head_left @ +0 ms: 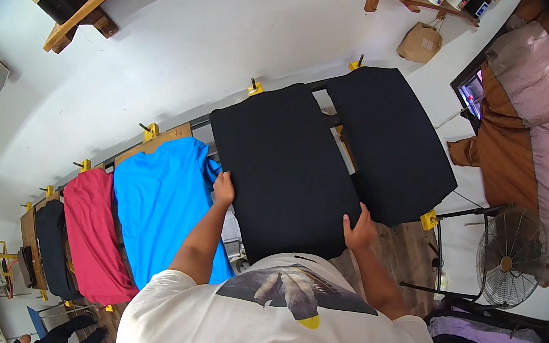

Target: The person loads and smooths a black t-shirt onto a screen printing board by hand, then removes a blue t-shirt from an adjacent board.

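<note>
A black cloth (282,165) lies smooth over a board in front of me. My left hand (224,188) is at its left edge, fingers on the cloth and closed round the side. At the lower right edge, my right hand (359,229) grips the same cloth, its thumb towards the top side. To the right, a second black cloth (389,141) covers another board. On the left, a bright blue cloth (164,195) hangs in loose folds beside my left forearm.
Further left are a red cloth (94,234) and a dark cloth (55,247) on boards. Yellow clamps (255,88) line the wall side. A fan (511,262) stands right. Shelves (95,2) hang above. At lower left, part of a person (76,336) shows.
</note>
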`<state>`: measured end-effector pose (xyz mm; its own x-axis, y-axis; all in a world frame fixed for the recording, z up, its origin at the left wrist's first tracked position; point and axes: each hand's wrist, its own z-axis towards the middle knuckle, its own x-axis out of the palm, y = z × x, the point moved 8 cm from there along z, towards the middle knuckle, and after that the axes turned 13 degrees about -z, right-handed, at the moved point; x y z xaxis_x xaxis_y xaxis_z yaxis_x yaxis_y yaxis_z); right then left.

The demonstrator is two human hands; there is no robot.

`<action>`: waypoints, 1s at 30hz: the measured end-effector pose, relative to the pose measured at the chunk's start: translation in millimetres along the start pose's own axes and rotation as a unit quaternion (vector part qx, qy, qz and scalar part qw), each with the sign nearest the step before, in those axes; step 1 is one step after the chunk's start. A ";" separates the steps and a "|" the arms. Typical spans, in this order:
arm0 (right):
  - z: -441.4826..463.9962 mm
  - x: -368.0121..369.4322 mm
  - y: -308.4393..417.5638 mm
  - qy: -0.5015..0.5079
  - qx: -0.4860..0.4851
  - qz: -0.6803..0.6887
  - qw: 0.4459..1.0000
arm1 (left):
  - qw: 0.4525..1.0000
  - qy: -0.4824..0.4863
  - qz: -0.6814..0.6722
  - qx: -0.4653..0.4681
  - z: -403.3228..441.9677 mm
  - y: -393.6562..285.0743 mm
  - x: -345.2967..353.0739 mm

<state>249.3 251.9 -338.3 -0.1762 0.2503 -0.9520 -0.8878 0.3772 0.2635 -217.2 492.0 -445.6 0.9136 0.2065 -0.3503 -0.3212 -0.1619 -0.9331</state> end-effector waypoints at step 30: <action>1.7 -2.8 3.0 0.024 0.004 0.013 1.000 | 0.990 0.017 -0.015 -0.138 0.4 11.4 7.9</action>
<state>247.9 253.9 -334.6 -0.2185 0.2176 -0.9513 -0.8798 0.3778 0.2885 -213.8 492.2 -459.0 0.9314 0.1833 -0.3146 -0.2171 -0.4141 -0.8840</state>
